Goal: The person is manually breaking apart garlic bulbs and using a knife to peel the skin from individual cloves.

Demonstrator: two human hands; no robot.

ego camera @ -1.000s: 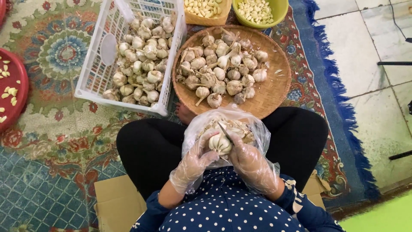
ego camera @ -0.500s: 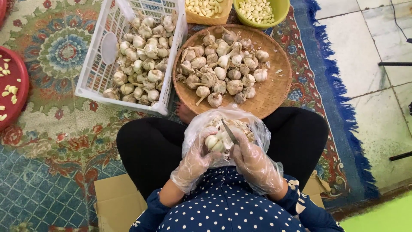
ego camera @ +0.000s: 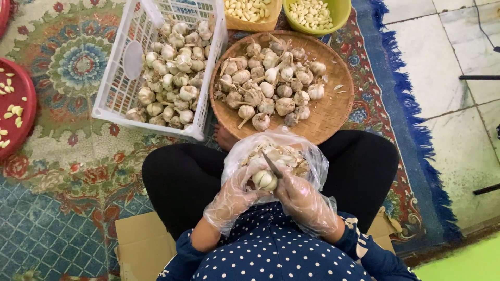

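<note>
Gloved left hand (ego camera: pixel 235 196) is cupping a light, papery, brittle-skinned garlic bulb (ego camera: pixel 264 179) by its rounded sides, while the right hand (ego camera: pixel 301 196) is gripping a knife (ego camera: pixel 272 165) against it.

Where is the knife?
In the head view, the knife is in the right hand, blade on the garlic bulb held by the left hand.

Near: the left hand (ego camera: pixel 234 195) and the right hand (ego camera: pixel 302 200) sit side by side over the lap, with a garlic bulb (ego camera: pixel 264 179) between them.
Bag: the plastic bag (ego camera: pixel 312 158) lies on the lap, just behind the hands.
Middle: the round basket (ego camera: pixel 333 112) lies on the rug (ego camera: pixel 67 151), beyond the bag.
Left: the crate (ego camera: pixel 117 99) touches the basket's left side.
Far: two bowls (ego camera: pixel 338 10) sit behind the basket.
Far left: a tray (ego camera: pixel 26 104) lies at the edge.
</note>
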